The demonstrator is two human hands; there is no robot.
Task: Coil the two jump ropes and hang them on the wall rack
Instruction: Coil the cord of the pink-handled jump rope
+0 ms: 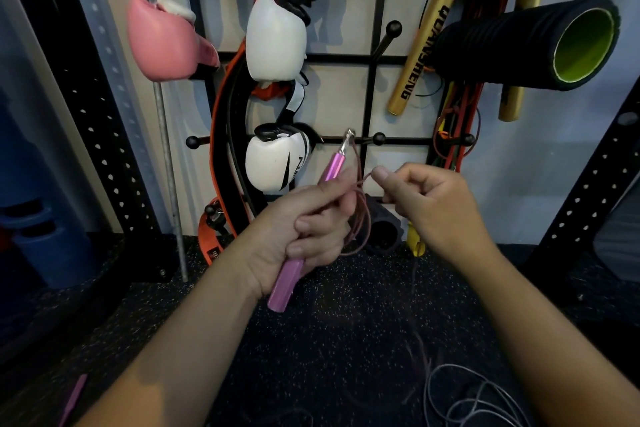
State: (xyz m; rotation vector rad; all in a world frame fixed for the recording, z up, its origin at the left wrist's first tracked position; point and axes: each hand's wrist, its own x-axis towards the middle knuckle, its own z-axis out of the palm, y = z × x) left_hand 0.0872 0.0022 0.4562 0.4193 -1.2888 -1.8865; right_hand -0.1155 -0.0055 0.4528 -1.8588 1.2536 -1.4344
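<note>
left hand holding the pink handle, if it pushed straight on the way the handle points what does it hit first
Probably the black peg on the wall rack: the pink handle in the left hand already tips toward it, though depth is unclear.

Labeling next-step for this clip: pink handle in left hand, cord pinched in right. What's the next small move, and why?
Probably bring the right hand over to lay another loop of the pink cord into the left hand. That hand grips the pink handle with only a few loops hanging beside it, and cord seems to trail down toward the floor, so coiling looks unfinished and hanging on the wall rack premature.
</note>
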